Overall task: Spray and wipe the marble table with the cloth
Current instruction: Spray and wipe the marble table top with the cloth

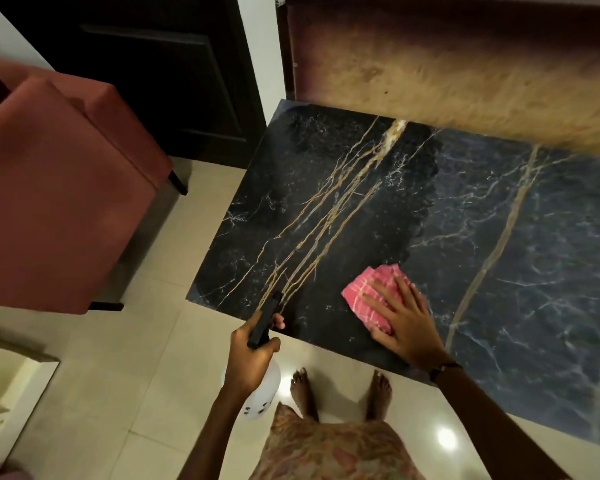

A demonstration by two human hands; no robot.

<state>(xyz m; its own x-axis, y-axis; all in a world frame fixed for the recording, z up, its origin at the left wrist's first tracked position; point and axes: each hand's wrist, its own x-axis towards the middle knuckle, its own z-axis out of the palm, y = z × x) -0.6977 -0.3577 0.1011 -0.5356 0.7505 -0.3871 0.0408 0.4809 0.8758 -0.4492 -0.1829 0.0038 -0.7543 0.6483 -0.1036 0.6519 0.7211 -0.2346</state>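
The black marble table with gold veins fills the centre and right of the head view. Its left half looks wet and darker, its right half hazy and dull. A folded pink checked cloth lies near the table's front edge. My right hand rests flat on the cloth, fingers spread, pressing it to the marble. My left hand grips a spray bottle with a white body and black nozzle, held just off the table's front left corner, nozzle pointing over the marble.
A rust-red upholstered chair stands left of the table. A dark door is behind it. A brown-gold panel backs the table. Cream floor tiles lie under my bare feet. A white ledge sits at the lower left.
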